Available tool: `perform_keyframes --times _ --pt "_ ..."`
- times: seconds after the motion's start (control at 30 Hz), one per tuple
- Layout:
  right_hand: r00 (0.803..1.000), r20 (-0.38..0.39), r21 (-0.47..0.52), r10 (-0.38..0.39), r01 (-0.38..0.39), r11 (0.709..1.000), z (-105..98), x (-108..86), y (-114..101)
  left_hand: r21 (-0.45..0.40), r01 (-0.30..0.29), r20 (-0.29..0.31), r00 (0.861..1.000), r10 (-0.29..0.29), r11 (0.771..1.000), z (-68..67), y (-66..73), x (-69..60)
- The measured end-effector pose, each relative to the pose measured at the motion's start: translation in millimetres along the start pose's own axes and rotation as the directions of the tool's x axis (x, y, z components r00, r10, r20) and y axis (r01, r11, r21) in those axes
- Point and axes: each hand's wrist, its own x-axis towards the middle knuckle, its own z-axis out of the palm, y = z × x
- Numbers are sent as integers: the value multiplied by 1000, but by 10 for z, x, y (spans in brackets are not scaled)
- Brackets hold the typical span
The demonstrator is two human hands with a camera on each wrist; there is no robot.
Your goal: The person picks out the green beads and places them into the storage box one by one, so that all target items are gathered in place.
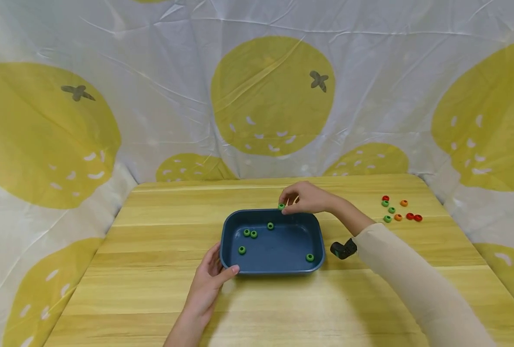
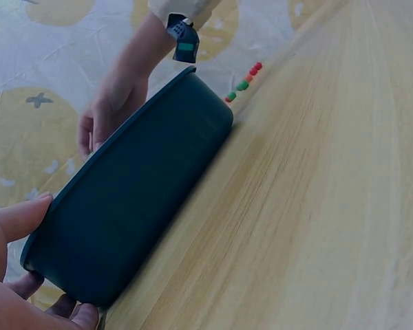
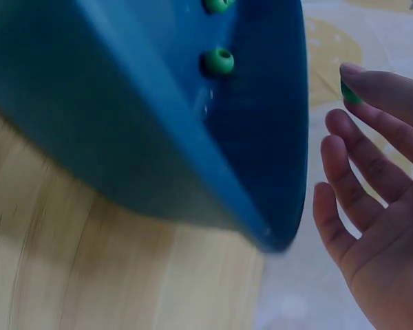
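A dark blue rectangular tub (image 1: 271, 272) stands on the wooden table. My left hand (image 1: 211, 277) grips its near left corner, thumb over the rim and fingers against the outer wall. Inside the tub lie several green beads (image 1: 270, 225), spread over the floor. Above the far rim my right hand (image 1: 306, 197) pinches one more green bead (image 1: 281, 206) between thumb and index finger. In the right wrist view that held bead (image 3: 351, 94) shows partly behind the thumb, and the other fingers are spread and loosely bent.
To the right on the table (image 1: 152, 270) sits a loose group of red, orange and green beads (image 1: 398, 217). A black device (image 1: 343, 249) is at the right forearm, just right of the tub. A curtain (image 1: 174, 96) with yellow fruit prints hangs behind the table.
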Motion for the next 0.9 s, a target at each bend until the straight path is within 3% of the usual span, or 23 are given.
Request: perform_keyframes --times 0.57,0.9 --pt "994 68 -10 -86 86 996 249 371 -189 -3 2 4 1000 -2 1000 -8 -5 16" --pt "990 90 -14 -108 110 994 225 410 -285 2 11 8 1000 -11 1000 -13 2 13"
